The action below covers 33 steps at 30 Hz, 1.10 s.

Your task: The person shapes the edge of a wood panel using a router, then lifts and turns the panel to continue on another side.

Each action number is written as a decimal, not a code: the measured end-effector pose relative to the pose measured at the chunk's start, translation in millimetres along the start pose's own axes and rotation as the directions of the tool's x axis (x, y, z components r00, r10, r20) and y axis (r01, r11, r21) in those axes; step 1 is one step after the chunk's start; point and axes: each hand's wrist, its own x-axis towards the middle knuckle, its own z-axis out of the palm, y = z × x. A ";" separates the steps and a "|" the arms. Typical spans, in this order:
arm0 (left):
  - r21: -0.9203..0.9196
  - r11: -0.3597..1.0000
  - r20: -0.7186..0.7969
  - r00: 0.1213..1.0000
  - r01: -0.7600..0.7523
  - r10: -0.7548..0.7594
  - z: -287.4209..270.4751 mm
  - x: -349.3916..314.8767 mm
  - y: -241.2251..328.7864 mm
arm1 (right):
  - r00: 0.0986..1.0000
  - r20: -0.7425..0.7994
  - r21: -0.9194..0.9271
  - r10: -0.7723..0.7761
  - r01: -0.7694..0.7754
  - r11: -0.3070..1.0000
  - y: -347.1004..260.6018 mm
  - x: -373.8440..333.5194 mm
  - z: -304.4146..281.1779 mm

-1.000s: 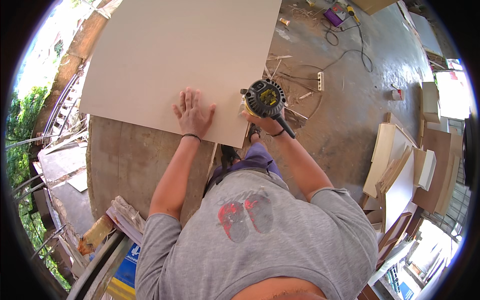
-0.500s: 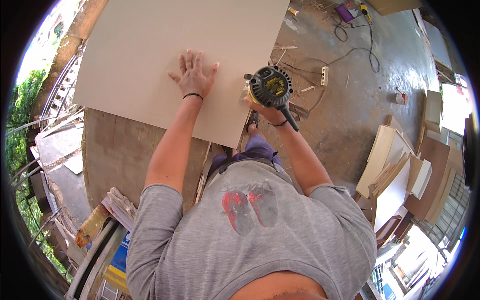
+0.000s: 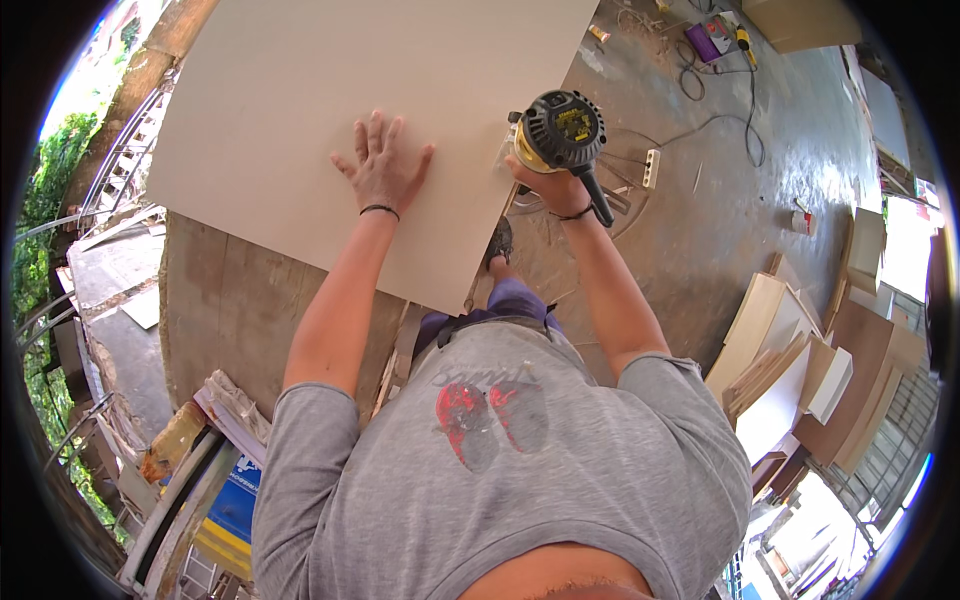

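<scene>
A large pale flat board [image 3: 300, 130] lies over a worn wooden work surface [image 3: 262, 280]. My left hand [image 3: 384, 180] rests flat on the board with its fingers spread. At the board's right edge, my right hand [image 3: 548, 186] is wrapped round the yellow lower body of a black-and-yellow trim router [image 3: 566, 130]. The router stands upright, its base at the edge; its bit is hidden beneath it. From its top, a thick black cord end points back over my right wrist.
A white power strip [image 3: 652, 169] and loose cords lie on the floor to the right, with a purple box [image 3: 710, 38] farther off. Cut panels [image 3: 765, 330] lean at the right. A small white-and-red pot [image 3: 802, 221] stands on the floor. Scrap wood [image 3: 178, 440] is piled at the left.
My right hand and the router have moved away from me along the board's right edge. My left hand stays flat at about the same place on the board. The view has shifted slightly.
</scene>
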 end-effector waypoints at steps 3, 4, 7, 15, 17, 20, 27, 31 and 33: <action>0.013 1.000 -0.011 1.000 0.006 -0.006 -1.3 -1.1 0.0 | 0.999 -0.009 0.043 0.034 -0.033 0.999 -4.0 18.8 -7.5; 0.018 1.000 -0.011 1.000 0.004 -0.004 -2.0 -1.5 0.5 | 0.999 -0.015 0.047 0.031 -0.031 0.998 -4.1 24.1 -9.8; 0.033 0.999 -0.012 1.000 0.003 -0.002 -3.1 -1.9 1.5 | 0.998 -0.060 0.058 -0.003 0.007 0.998 -3.0 39.9 -16.2; 0.027 1.000 -0.027 1.000 0.003 -0.002 -2.2 -3.0 1.0 | 0.990 -0.116 0.009 -0.080 0.081 0.997 21.6 78.0 -30.3; 0.020 1.000 -0.028 1.000 0.011 -0.011 -3.0 -2.8 0.9 | 0.991 -0.099 -0.009 -0.094 0.093 0.996 27.5 89.5 -34.8; 0.015 1.000 -0.034 0.999 0.015 -0.014 -2.2 -3.5 1.3 | 0.993 -0.085 -0.001 -0.088 0.088 0.996 35.9 105.2 -40.6; -0.002 1.000 -0.036 0.999 0.021 -0.021 -5.2 -4.8 3.1 | 0.985 -0.107 -0.054 -0.133 0.128 0.990 57.8 131.8 -50.1; 0.000 1.000 -0.033 0.999 0.018 -0.018 -4.8 -4.6 1.5 | 0.986 -0.115 0.020 -0.124 0.127 0.992 56.1 150.7 -56.7; 0.021 1.000 -0.023 1.000 0.014 -0.013 -4.2 -4.3 0.3 | 0.992 -0.083 0.026 -0.099 0.102 0.994 52.6 160.6 -63.1</action>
